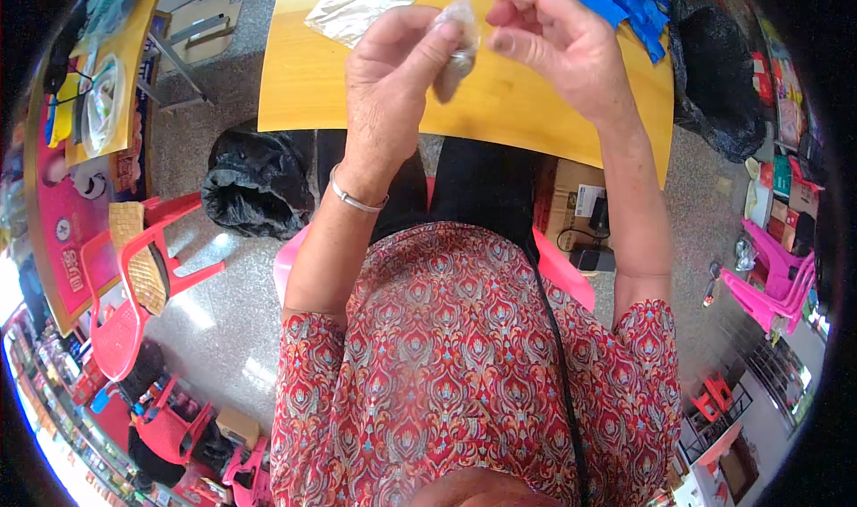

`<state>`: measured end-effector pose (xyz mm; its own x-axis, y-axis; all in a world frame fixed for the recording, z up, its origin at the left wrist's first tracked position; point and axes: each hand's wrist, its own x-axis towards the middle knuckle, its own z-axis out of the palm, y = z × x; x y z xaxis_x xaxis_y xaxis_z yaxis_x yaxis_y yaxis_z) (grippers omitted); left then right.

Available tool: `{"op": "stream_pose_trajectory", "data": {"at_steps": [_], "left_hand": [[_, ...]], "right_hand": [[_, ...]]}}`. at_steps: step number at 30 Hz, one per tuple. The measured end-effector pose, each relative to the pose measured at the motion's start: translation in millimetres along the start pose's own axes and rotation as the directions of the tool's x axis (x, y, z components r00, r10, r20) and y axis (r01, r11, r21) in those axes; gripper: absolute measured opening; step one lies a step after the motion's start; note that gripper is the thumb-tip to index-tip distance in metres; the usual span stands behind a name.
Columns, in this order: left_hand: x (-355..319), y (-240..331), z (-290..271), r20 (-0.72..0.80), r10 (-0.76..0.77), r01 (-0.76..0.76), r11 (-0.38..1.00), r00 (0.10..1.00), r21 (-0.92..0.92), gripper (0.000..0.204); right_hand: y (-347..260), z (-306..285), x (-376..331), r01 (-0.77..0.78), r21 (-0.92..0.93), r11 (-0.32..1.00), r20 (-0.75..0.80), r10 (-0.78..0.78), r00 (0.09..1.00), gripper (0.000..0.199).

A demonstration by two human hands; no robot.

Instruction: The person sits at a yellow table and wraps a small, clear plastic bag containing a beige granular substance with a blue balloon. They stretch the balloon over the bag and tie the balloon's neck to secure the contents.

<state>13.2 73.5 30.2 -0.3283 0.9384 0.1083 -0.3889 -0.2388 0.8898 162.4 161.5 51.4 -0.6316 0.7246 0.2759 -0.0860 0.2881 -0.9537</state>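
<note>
Currently, the left hand pinches a small clear packet at its two o'clock; the right hand, fingers parted, has the packet just beside its fingertips, at nine o'clock.

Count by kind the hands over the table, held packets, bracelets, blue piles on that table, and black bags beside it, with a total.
Hands: 2, left hand and right hand
Packet: 1
Bracelet: 1
Blue pile: 1
Black bags: 2, left bag and right bag
Total: 7

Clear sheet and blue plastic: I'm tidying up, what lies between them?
In the head view: left hand holding a clear packet, right hand, yellow tabletop.
</note>
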Motion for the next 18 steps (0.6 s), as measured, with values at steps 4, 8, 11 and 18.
{"op": "stream_pose_trajectory", "data": {"at_steps": [4,8,11,18], "left_hand": [[-3.6,2.3,5.0,-0.145,0.060,-0.053,0.997,0.988,0.047,0.005],[-3.9,-0.9,7.6,-0.133,0.149,-0.138,0.986,0.980,0.090,0.003],[-5.6,1.4,6.7,-0.112,0.109,-0.111,0.994,0.988,-0.010,0.003],[-4.6,0.4,-0.9,-0.160,0.106,-0.114,0.993,0.981,-0.041,0.006]], "right_hand": [[-12.4,11.5,-22.5,0.172,-0.411,0.895,0.007,-0.185,0.983,0.033],[-11.8,28.4,-27.7,0.226,-0.477,0.849,-0.051,-0.284,0.958,0.029],[-2.6,29.4,-25.5,0.191,-0.447,0.874,-0.131,-0.275,0.953,0.019],[-6.7,17.7,-16.4,0.243,-0.570,0.785,-0.100,-0.360,0.928,0.007]]}}
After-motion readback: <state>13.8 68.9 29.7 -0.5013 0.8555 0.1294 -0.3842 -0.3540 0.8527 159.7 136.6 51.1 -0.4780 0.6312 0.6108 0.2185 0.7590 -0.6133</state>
